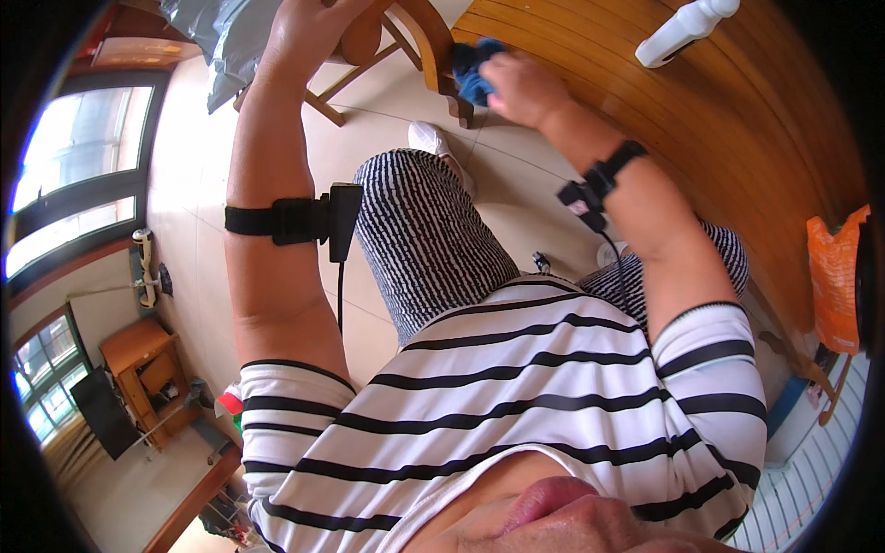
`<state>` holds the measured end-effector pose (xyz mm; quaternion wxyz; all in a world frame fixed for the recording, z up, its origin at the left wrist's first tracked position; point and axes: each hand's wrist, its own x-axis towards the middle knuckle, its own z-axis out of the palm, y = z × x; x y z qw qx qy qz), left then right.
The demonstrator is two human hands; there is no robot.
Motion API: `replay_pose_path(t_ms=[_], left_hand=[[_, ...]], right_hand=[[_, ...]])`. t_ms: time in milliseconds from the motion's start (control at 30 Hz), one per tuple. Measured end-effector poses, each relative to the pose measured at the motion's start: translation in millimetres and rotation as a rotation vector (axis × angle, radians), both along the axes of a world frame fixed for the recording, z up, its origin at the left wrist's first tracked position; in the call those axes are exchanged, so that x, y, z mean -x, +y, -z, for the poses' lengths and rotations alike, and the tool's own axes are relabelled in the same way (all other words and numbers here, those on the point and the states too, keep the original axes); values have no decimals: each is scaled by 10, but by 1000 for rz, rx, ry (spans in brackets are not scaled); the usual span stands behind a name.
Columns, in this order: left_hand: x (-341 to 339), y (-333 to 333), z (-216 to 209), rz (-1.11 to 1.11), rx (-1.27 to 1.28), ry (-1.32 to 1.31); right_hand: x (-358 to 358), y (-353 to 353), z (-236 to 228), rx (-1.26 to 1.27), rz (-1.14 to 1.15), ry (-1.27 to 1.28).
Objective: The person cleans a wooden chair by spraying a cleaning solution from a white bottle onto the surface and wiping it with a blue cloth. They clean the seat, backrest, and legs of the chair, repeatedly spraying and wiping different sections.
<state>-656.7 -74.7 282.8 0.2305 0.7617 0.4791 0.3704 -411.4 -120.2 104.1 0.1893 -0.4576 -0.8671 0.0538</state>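
Note:
My right hand (pixel 527 88) is closed on a crumpled dark-blue cloth (pixel 477 72), held beside the curved wooden part of a chair (pixel 431 41) and next to a broad wooden surface (pixel 581 37). The hand is slightly blurred. My left hand (pixel 313 32) reaches up to the top edge of the picture, close to the wooden chair. Its fingers are mostly cut off there, so whether it grips the chair cannot be seen. A grey plastic bag (pixel 230 46) hangs beside my left wrist.
A smooth white handle-like object (pixel 687 35) is at the wooden surface's far side. An orange bag (pixel 832 276) is at the right. My knee in striped trousers (pixel 424 230) is below the chair, over pale floor tiles (pixel 355 138). A wooden cabinet (pixel 143 369) stands far left.

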Motion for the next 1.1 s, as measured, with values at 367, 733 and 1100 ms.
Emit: replay_pose_path(t_ms=[367, 733, 1100], left_hand=[[-11, -63, 29, -44, 113, -12], [-52, -169, 95, -60, -50, -186], [113, -180, 213, 83, -7, -344]], right_hand=[[679, 247, -741, -349, 158, 792], [503, -21, -906, -152, 134, 1122], [528, 1112, -1442, -323, 156, 512]])
